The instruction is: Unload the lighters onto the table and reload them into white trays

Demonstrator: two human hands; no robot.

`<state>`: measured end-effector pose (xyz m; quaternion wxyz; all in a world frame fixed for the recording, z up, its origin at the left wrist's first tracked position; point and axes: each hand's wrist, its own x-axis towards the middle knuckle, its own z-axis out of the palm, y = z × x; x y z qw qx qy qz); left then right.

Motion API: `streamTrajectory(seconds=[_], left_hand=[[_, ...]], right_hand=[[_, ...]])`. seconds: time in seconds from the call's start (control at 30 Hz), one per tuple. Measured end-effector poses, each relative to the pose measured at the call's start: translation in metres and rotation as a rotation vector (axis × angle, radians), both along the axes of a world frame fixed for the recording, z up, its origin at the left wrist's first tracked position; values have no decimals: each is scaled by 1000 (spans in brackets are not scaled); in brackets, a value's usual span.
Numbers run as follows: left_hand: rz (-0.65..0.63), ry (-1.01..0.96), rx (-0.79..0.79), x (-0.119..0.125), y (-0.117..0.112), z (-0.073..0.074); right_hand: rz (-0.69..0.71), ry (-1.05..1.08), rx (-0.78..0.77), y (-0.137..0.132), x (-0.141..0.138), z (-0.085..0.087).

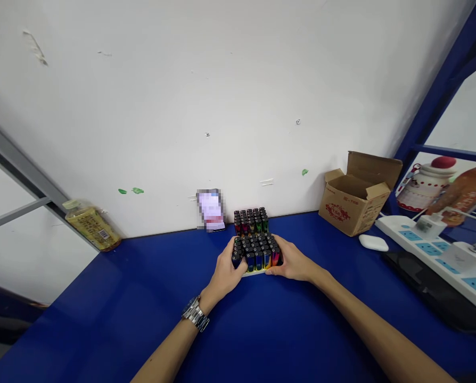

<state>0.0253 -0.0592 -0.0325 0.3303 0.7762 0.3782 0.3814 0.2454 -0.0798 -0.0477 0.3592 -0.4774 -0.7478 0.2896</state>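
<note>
A block of small upright cylinders (257, 247) stands near the middle of the blue table, packed in rows. They look like batteries, with black tops and blue, yellow and red sides. A thin pale tray edge (254, 273) shows beneath them. My left hand (227, 268) grips the block's left side, its thumb across the near corner. On the right side my right hand (292, 260) presses against it, thumb at the front. Most of my fingers are hidden behind the block. Just beyond stands a second group of similar cylinders (251, 226), with red, yellow and green sides.
A phone (211, 210) leans against the white wall. To the right are an open cardboard box (353, 199), a white case (373, 243), a black pouch (425, 287) and a power strip (432, 247) with chargers. A yellowish bottle (92, 226) lies tilted at far left.
</note>
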Motion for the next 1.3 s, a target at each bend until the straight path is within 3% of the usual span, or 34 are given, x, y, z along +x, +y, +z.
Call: streamTrajectory(seconds=[0.33,0.77,0.97,1.13,1.3], left_hand=[[78,-161,-107,9,-5,-8],[130,-122,-242,6,-6,-17],[161,-148,-223,11,-10,-9],[197,-208,-166,10,-8,8],[130,-402,-292,-5,3,24]], right_hand=[[33,-130,15,-3,-2,0],[-25,-144,29,-6,-5,-2],[-52,-132,60,-6,-5,-8],[-56,-124,51,-6,-4,-10],[-52,-111,32,-5,-3,-9]])
